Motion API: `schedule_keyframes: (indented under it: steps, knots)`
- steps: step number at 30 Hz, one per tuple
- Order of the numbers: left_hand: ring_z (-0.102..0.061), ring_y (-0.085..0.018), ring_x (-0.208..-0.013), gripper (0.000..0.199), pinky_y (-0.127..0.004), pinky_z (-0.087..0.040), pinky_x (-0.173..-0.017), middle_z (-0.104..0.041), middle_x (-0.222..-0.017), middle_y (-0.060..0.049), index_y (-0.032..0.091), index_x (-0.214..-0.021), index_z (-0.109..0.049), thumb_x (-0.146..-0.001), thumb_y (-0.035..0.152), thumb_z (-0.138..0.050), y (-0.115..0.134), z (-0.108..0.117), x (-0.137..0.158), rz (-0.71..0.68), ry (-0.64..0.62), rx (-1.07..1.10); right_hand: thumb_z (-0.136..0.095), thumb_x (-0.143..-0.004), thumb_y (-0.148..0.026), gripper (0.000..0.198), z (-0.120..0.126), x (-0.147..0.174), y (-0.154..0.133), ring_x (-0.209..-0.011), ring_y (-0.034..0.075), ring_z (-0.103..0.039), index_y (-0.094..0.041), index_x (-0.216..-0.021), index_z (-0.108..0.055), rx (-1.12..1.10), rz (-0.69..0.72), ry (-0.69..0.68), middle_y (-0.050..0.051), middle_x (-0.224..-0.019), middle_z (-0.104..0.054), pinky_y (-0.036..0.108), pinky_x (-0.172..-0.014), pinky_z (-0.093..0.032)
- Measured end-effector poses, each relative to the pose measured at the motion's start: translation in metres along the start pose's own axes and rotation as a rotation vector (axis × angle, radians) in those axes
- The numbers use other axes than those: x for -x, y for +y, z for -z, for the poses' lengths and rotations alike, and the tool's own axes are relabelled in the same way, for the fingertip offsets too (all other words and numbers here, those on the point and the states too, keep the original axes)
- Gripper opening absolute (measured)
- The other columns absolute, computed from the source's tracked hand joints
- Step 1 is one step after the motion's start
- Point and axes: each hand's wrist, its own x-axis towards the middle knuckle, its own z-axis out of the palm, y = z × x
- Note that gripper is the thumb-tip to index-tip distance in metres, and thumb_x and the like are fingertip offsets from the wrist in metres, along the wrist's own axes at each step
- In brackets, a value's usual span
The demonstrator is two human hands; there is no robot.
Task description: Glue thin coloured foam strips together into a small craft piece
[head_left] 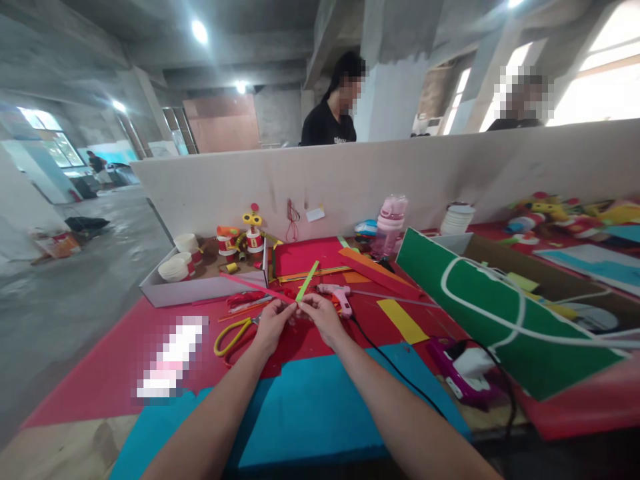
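My left hand [273, 325] pinches a pink paper strip [260, 288] that stretches up and to the left. Close beside it, my right hand [324, 319] has its fingertips closed on a light green paper strip [309, 279], which points up and slightly right. The two strips' ends meet between my fingertips, where the exact contact is partly hidden. Just beyond my right hand lies a pink hot glue gun [339, 293]. Scissors [234, 338] with yellow handles rest to the left of my left hand. A blue sheet [320, 413] lies under my forearms.
At the back left, a box [200, 292] holds paper cups and small figures. A green-sided box [480, 313] with a white cable stands right, near a purple power strip [465, 377]. A yellow paper piece [403, 320] and a pink bottle [390, 227] are also there. People are beyond the partition [240, 183].
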Motion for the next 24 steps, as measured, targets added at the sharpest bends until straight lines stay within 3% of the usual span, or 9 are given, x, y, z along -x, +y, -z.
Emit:
schedule_keyframes:
  steps: [9,16,20,24]
  knots:
    - [-0.050,-0.010,-0.047,0.024,-0.022,-0.038,-0.051,-0.058,-0.052,0.001,0.015,-0.066,-0.061,-0.068,0.035,-0.073,-0.005,0.003,-0.004,0.007,0.023,-0.056,-0.079,-0.058,-0.037,0.026,0.003,0.000,-0.001,-0.062,0.014,-0.060,-0.019,-0.072,-0.066,0.022,-0.023,-0.032,-0.001,-0.065,-0.065,0.029,-0.067,-0.051]
    - [-0.047,-0.008,-0.045,0.031,-0.022,-0.035,-0.048,-0.058,-0.052,0.000,0.013,-0.062,-0.060,-0.057,0.037,-0.079,-0.004,-0.015,-0.026,0.142,-0.012,0.101,-0.076,-0.057,-0.041,0.028,0.008,-0.011,-0.004,-0.061,0.014,-0.057,-0.018,-0.069,-0.066,0.067,0.056,0.119,-0.001,-0.060,-0.063,0.029,-0.066,-0.048]
    - [-0.048,-0.009,-0.046,0.032,-0.021,-0.036,-0.047,-0.057,-0.051,0.001,0.013,-0.061,-0.059,-0.057,0.039,-0.079,-0.009,-0.022,-0.030,0.074,0.073,0.104,-0.079,-0.050,-0.043,0.033,0.006,-0.021,-0.003,-0.057,0.014,-0.056,-0.019,-0.065,-0.063,0.035,-0.029,0.165,-0.002,-0.058,-0.060,0.030,-0.062,-0.049]
    - [-0.049,-0.009,-0.046,0.032,-0.021,-0.037,-0.047,-0.057,-0.052,0.001,0.014,-0.063,-0.059,-0.061,0.040,-0.077,-0.014,-0.019,-0.024,0.021,0.095,0.082,-0.078,-0.053,-0.042,0.033,0.007,-0.024,0.002,-0.058,0.013,-0.056,-0.018,-0.071,-0.065,0.043,-0.028,0.082,-0.002,-0.062,-0.062,0.028,-0.063,-0.048]
